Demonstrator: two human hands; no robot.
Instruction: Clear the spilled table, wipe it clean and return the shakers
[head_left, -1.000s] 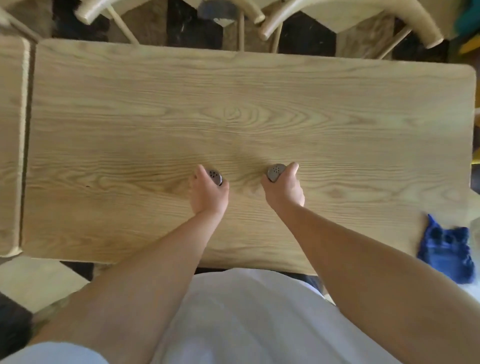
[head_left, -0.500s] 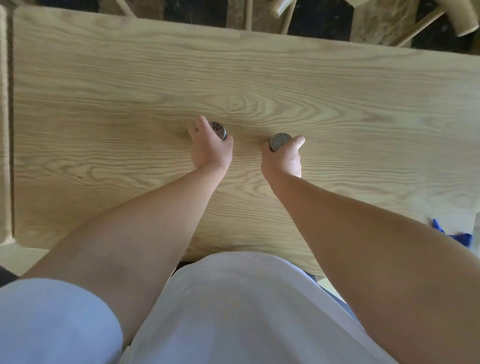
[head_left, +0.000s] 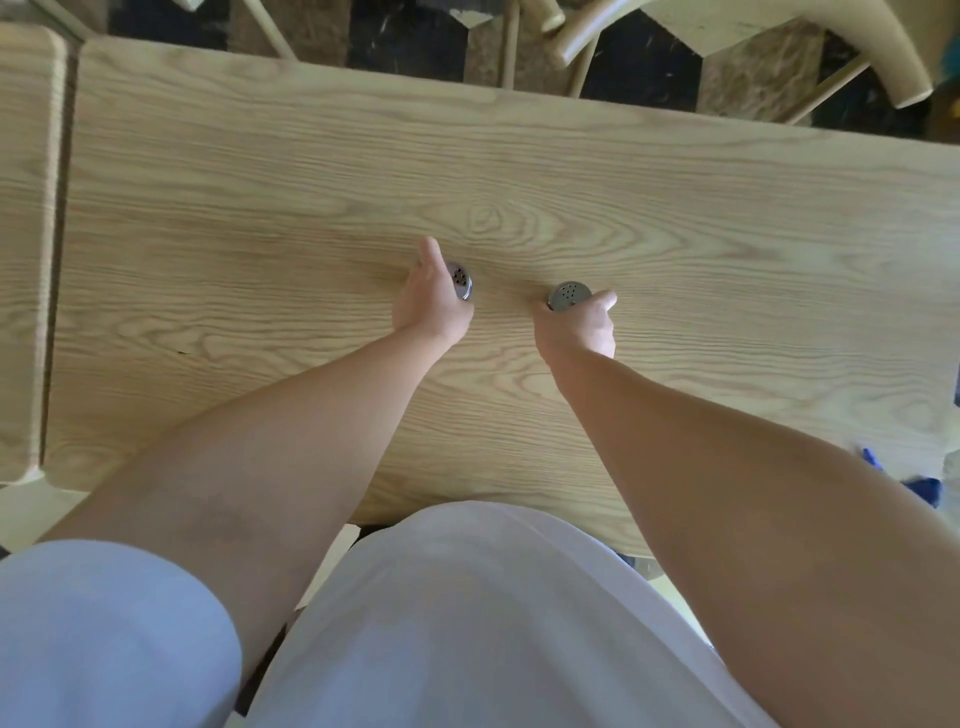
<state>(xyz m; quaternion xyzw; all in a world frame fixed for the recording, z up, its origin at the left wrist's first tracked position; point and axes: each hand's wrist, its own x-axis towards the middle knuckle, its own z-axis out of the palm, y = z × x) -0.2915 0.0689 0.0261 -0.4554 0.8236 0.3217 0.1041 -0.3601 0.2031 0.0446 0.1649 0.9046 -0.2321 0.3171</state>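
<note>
The left hand's fingers (head_left: 430, 260) curl round the left shaker (head_left: 460, 279), its holed cap poking up just right of the thumb. The right hand (head_left: 579, 325) wraps the right shaker (head_left: 569, 295) likewise. Both stand upright near mid-table (head_left: 727, 218), apart; both arms reach forward, wrists low, probably setting them down.

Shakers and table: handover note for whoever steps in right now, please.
Left hand: grips the left shaker near mid-table.
Right hand: grips the right shaker beside it, a gap between the two.
Whether the shaker bases touch the table is hidden by the hands.
Blue cloth: near right corner, mostly out of view.
Done, by the look of it: no spill or clutter visible on the wood.
Left: set both shakers down upright and let go.
</note>
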